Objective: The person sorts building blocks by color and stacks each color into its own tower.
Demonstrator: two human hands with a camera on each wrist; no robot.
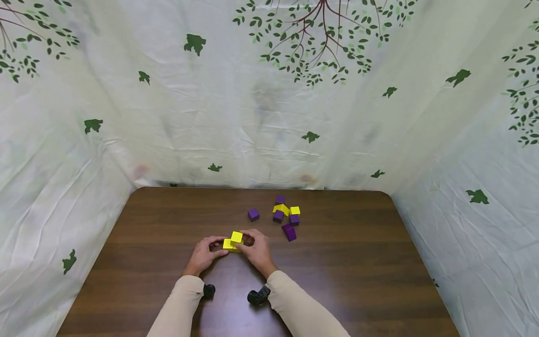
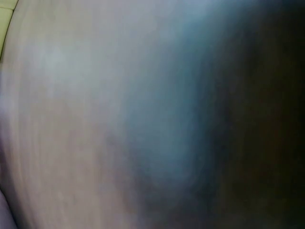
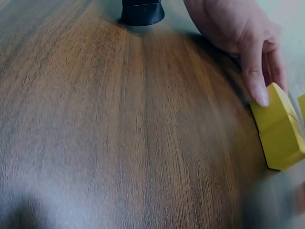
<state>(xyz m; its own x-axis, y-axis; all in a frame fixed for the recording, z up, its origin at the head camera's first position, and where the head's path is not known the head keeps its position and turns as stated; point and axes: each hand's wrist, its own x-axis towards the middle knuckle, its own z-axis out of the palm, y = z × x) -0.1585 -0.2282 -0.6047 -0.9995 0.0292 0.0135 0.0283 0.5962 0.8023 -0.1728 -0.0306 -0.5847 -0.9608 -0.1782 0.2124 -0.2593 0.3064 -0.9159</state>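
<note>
Two yellow blocks (image 3: 279,126) stand side by side on the table, with another yellow block (image 1: 236,237) on top of them. At their left end, the left hand (image 1: 204,255) holds the left lower block (image 1: 227,244) between its thumb on the near face and its fingers behind. The right hand (image 1: 258,251) pinches the top yellow block from the right, thumb in front and index finger at the back. Part of the right lower block is hidden by this thumb. In the left wrist view nearly everything is blurred, with a yellow edge (image 2: 5,24) in the corner.
Behind and to the right lie several purple and yellow blocks in a loose group, including a purple block (image 1: 289,232) and a yellow block (image 1: 294,210). A lone purple block (image 1: 253,215) sits left of them. Leaf-patterned cloth (image 1: 261,117) hangs around the wooden table (image 1: 345,262).
</note>
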